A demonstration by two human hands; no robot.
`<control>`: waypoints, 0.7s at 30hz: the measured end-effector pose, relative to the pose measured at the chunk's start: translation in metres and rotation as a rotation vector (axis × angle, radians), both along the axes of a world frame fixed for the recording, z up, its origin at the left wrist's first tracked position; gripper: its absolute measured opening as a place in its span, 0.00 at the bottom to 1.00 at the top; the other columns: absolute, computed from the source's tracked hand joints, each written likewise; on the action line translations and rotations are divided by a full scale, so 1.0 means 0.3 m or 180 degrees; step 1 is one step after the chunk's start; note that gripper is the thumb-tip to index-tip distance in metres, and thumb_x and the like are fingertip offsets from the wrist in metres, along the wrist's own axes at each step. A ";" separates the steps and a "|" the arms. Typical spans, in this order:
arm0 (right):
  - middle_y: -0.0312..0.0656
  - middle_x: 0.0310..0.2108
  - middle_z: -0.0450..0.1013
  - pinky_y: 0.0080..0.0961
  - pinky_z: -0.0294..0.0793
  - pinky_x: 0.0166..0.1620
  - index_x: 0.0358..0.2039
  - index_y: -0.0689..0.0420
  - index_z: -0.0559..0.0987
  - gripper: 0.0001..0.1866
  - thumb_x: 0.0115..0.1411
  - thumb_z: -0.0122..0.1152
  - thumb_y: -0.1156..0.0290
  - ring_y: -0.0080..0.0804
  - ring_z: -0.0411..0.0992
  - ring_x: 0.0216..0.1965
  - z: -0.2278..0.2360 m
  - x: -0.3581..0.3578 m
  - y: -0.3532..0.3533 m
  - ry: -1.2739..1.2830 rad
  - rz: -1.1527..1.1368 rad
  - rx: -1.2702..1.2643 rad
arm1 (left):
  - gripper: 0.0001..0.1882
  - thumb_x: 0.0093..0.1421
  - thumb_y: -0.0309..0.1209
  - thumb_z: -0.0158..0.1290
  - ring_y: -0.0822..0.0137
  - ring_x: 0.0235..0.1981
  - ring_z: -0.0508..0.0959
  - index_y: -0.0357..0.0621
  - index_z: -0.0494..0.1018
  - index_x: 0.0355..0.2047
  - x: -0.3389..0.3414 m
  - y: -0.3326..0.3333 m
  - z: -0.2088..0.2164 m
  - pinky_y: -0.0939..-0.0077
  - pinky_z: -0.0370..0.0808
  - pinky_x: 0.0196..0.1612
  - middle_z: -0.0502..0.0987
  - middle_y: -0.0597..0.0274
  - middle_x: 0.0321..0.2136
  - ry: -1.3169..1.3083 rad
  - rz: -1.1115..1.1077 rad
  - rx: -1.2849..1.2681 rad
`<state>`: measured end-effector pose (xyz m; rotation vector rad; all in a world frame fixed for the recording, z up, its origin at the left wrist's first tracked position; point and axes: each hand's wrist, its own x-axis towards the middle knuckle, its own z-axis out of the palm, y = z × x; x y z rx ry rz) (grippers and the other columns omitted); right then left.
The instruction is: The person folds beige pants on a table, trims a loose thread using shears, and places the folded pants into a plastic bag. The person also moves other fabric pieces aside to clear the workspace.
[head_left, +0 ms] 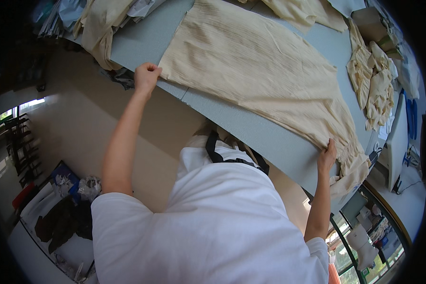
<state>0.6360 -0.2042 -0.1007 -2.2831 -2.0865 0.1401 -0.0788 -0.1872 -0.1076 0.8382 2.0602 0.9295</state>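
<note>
A cream crinkled garment lies spread over the grey-blue table, its wide end at the left and its gathered end at the right. My left hand pinches the near left corner of the garment at the table's edge. Close to the gathered end, my right hand grips the garment's near edge between thumb and fingers. Beyond my right hand, a bunched part of the cloth droops at the table's right end. The garment's far left corner runs out at the top of the view.
More cream cloth hangs over the table's left end, beside stacked papers or bags. Crumpled cream pieces lie at the right, near a cardboard box. Another cream piece is at the back. Dark cloth lies at the lower left.
</note>
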 end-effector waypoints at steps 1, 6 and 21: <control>0.54 0.56 0.69 0.39 0.63 0.61 0.55 0.63 0.72 0.25 0.54 0.50 0.83 0.50 0.65 0.59 0.002 0.009 -0.012 -0.0112 0.0112 0.0060 | 0.11 0.54 0.26 0.61 0.75 0.25 0.73 0.33 0.75 0.34 0.066 0.016 -0.006 0.79 0.69 0.26 0.74 0.66 0.22 -0.0177 0.0260 0.0091; 0.56 0.56 0.68 0.40 0.65 0.61 0.54 0.64 0.72 0.26 0.52 0.56 0.80 0.53 0.66 0.57 -0.005 0.006 -0.021 -0.0213 0.0392 0.0270 | 0.13 0.50 0.24 0.65 0.77 0.17 0.67 0.41 0.73 0.35 0.090 0.036 -0.015 0.78 0.61 0.17 0.73 0.69 0.23 -0.1191 0.0835 -0.0186; 0.44 0.39 0.77 0.39 0.72 0.46 0.45 0.51 0.79 0.22 0.47 0.53 0.80 0.46 0.74 0.41 0.071 0.110 0.109 -0.0579 -0.0393 0.0803 | 0.16 0.59 0.26 0.58 0.61 0.39 0.78 0.30 0.72 0.46 0.054 0.946 0.737 0.65 0.77 0.45 0.77 0.53 0.42 -0.1272 0.0110 0.1493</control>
